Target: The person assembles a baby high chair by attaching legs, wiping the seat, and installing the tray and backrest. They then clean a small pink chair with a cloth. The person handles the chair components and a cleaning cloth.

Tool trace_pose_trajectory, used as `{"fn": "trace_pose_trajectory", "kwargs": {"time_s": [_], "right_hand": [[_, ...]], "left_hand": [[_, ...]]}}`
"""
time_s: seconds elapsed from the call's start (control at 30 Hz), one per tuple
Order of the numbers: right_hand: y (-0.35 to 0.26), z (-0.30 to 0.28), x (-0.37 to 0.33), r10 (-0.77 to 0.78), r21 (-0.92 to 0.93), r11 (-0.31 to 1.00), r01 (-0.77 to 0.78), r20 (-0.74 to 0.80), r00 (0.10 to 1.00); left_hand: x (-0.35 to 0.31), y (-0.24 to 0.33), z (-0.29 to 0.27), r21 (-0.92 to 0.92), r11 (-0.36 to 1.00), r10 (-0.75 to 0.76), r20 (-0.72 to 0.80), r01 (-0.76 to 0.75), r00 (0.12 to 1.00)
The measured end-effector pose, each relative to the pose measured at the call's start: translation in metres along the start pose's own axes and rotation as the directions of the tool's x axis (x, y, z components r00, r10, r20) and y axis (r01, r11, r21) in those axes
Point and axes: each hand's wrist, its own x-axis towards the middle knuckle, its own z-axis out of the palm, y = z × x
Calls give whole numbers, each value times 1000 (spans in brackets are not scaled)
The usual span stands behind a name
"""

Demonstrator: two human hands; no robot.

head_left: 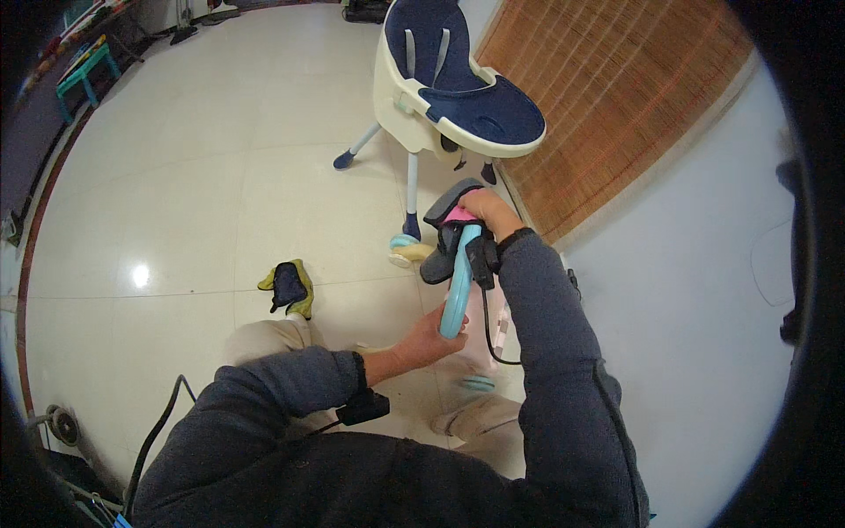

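Note:
My left hand (428, 339) is closed round the lower end of a light-blue curved bar (460, 282). My right hand (489, 211) grips a grey-and-pink padded piece (451, 207) at the bar's upper end; some of its fingers are hidden behind the padding. Beneath the bar is a pale pink body (482, 330), with a light-blue wheel (478, 384) near my right leg. Another light-blue wheel (404, 240) and a cream-yellow part (414, 255) show on the far side. All this appears to be one small wheeled child's item, though its exact kind is unclear.
A navy-and-white high chair (462, 84) stands just ahead. Right of it hang a brown woven blind (607, 97) and a white wall (678, 290). My left foot wears a yellow-green and black shoe (289, 286). A teal stool (88, 75) is at far left.

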Motion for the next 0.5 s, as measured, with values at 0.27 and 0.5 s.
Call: {"fn": "trace_pose_trajectory", "kwargs": {"time_s": [0.27, 0.5], "right_hand": [[3, 39, -57, 142, 369, 929, 9, -379, 914], [-33, 66, -146, 119, 483, 872, 80, -368, 922]], "left_hand": [[16, -12, -11, 403, 874, 291, 13, -271, 957], [17, -14, -19, 426, 860, 306, 11, -281, 952]]}}
